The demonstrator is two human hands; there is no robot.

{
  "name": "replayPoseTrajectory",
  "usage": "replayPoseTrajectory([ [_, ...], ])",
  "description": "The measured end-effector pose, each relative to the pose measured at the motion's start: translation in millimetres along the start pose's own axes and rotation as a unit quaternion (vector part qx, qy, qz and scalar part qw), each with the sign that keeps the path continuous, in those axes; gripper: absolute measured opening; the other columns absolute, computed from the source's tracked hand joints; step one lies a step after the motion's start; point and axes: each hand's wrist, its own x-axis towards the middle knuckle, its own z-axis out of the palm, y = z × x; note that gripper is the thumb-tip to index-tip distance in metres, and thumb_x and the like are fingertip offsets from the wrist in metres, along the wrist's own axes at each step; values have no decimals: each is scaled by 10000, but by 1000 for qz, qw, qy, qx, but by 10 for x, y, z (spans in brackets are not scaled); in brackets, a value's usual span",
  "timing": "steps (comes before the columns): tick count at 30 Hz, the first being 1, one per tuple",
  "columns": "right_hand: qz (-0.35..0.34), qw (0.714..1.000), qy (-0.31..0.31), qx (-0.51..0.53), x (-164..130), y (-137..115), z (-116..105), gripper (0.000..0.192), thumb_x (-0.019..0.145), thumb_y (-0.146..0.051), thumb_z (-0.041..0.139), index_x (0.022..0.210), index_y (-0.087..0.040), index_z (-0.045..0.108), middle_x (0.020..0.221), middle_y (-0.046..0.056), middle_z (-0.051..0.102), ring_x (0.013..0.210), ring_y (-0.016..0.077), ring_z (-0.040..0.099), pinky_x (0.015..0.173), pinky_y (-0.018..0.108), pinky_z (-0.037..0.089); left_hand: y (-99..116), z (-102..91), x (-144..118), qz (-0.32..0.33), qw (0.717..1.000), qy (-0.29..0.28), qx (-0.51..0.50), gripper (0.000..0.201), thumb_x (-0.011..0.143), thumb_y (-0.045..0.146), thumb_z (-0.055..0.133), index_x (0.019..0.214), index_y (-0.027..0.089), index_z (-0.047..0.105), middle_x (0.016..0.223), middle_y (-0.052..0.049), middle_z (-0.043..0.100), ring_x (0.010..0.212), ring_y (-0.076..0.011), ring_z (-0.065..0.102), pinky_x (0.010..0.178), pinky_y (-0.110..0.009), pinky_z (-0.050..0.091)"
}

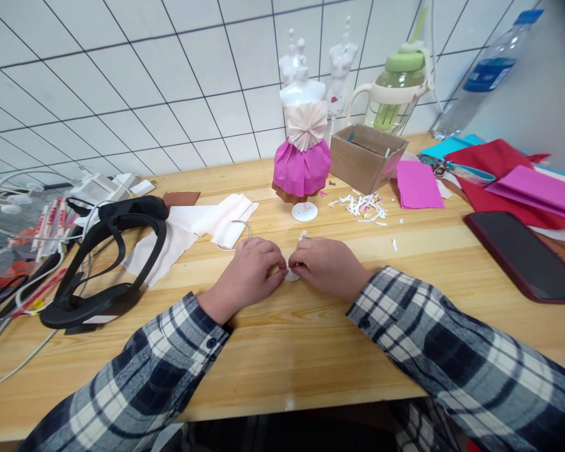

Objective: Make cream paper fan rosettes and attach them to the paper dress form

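Both hands meet low over the middle of the table, fingers pinched around a small round white disc [292,275]. My left hand [253,271] grips its left side between thumb and forefinger. On the opposite side, my right hand [328,267] pinches it too, and a small white scrap [303,235] shows just behind those fingers. Most of the disc is hidden by the fingertips. Beyond the hands stands a white mini dress form [302,93], wearing a magenta paper skirt [302,168] and a pale pleated paper fan [307,127] at its waist.
White paper shreds [363,206] lie before a cardboard box [368,157]. To the right are magenta paper [419,184], red sheets [494,169] and a phone [527,254]. At left sit a black headset [108,270], pale paper [193,220] and cables. A jug [395,94] stands behind.
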Motion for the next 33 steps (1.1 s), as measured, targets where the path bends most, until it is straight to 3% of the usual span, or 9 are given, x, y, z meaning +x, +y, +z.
replayPoseTrajectory([
  [15,47,998,-33,-15,53,-99,-4,230,907,-208,482,839,-172,698,863,80,669,781,201,602,614,301,334,-29,3,12,7,1000,-3,-21,139,855,220,562,823,189,694,893,-65,662,898,-228,591,865,-404,424],
  [18,63,997,10,37,39,-49,5,216,921,-195,469,892,-167,681,906,72,656,803,185,585,639,290,346,-50,-12,2,-16,996,49,-79,138,870,263,584,898,191,699,913,-67,679,914,-226,599,878,-399,438],
  [20,95,985,39,139,38,2,-2,171,910,-197,500,898,-164,667,895,50,643,803,162,564,667,273,359,-52,-46,-12,-35,984,94,-147,209,886,321,599,1023,190,686,991,-77,688,971,-227,604,904,-391,447],
  [23,152,924,3,351,53,53,-28,125,882,-205,535,885,-155,649,759,-8,586,699,122,503,646,246,361,-33,-102,-31,-40,955,112,-270,330,873,391,636,1143,202,656,1123,-89,673,1073,-235,600,959,-382,450],
  [26,174,841,-58,509,60,41,-42,159,872,-298,567,866,-153,633,655,-59,475,593,89,391,577,227,315,7,-117,-34,-55,933,104,-341,337,818,400,709,1086,198,681,1101,-88,679,1051,-238,616,957,-374,459],
  [30,187,760,-79,617,46,-1,-19,311,721,-431,743,762,-153,609,595,-87,405,533,58,288,492,213,214,52,-80,-20,-116,912,95,-381,217,809,374,720,891,174,702,958,-79,698,928,-220,636,877,-357,483],
  [33,235,686,-87,683,45,7,7,334,674,-431,767,778,-152,616,603,-73,449,484,44,253,432,205,138,60,-51,-14,-158,881,98,-436,223,795,383,727,803,165,683,872,-62,691,848,-199,628,806,-326,489],
])
